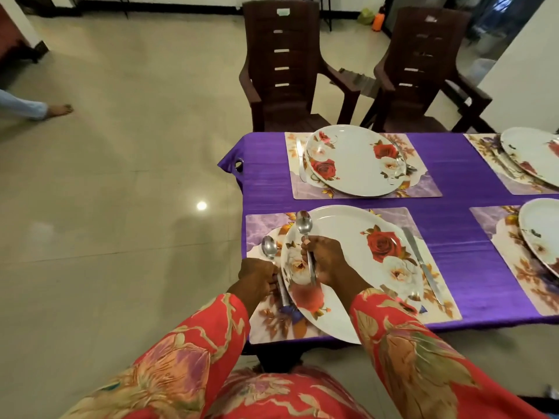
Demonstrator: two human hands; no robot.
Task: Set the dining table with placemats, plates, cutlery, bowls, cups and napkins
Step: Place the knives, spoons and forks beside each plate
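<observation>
Right now your left hand (257, 278) curls around the handle of a spoon (270, 247) that lies on the near placemat (263, 225), just left of the near plate (348, 267); its bowl points away from you. Your right hand (328, 261) grips the handle of a second spoon (305, 225), held above the left part of that plate with its bowl raised toward the far side of the table. Whether this spoon touches the plate you cannot tell from here.

The near plate is white with red and pale roses and sits on the floral placemat at the table's near left corner. A knife (422, 264) lies on the mat to the plate's right, blade pointing away from you. Across the purple tablecloth (447, 182), a far placemat (426, 182) carries another rose plate (354, 160), with a knife (300, 161) at its left edge. Two more mats with plates show partly at the right edge, one far (532, 155) and one near (541, 228). Two brown chairs (284, 71) stand behind the table. Your sleeves (408, 358) are red with a floral print.
</observation>
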